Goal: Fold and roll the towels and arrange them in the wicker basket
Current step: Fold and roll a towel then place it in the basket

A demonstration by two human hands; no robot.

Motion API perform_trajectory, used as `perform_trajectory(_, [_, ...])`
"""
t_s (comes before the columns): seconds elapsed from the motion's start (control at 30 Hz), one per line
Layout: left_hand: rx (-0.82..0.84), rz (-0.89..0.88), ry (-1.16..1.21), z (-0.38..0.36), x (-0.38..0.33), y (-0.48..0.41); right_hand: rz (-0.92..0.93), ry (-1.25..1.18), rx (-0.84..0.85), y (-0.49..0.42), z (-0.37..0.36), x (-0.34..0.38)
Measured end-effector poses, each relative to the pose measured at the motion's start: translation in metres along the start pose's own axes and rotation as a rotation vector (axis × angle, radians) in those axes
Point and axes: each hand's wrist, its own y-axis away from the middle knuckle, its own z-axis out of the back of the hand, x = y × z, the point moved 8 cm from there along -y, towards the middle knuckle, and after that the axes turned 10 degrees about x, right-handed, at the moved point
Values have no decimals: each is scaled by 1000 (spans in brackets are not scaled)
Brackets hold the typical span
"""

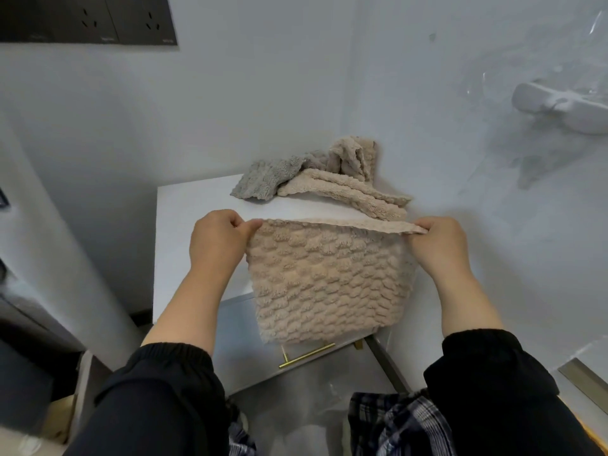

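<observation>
A beige waffle-textured towel (329,278) hangs in the air in front of me, stretched flat between my hands. My left hand (217,241) pinches its upper left corner and my right hand (437,241) pinches its upper right corner. The lower edge dangles over the front of a white cabinet top (184,225). Behind it, at the back of the cabinet top, lies a heap of loose towels: a grey one (263,179) on the left and beige ones (348,182) on the right. No wicker basket is in view.
The cabinet stands in a corner between white walls; a gold drawer handle (306,355) shows on its front. A white wall-mounted holder (559,106) sticks out at the right. Dark wall sockets (88,18) sit at the top left.
</observation>
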Motion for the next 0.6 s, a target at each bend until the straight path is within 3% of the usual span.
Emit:
perform_trajectory(0.13, [24,39,32,0,8,-1,-47,-169,129,-5,-10,-12])
perform_trajectory(0.27, [54,33,91,-2,11,1,-112,-288,97,-8,-9,-23])
perform_trajectory(0.37, [49,81,104,-2,15,1,-91,-224,88,-8,-7,-22])
perform_trajectory(0.47, [102,179,397,-8,24,2,-68,-163,67,-9,-7,-18])
perform_trajectory(0.6, [125,268,829,-16,29,5,-190,-609,149,-9,-23,-20])
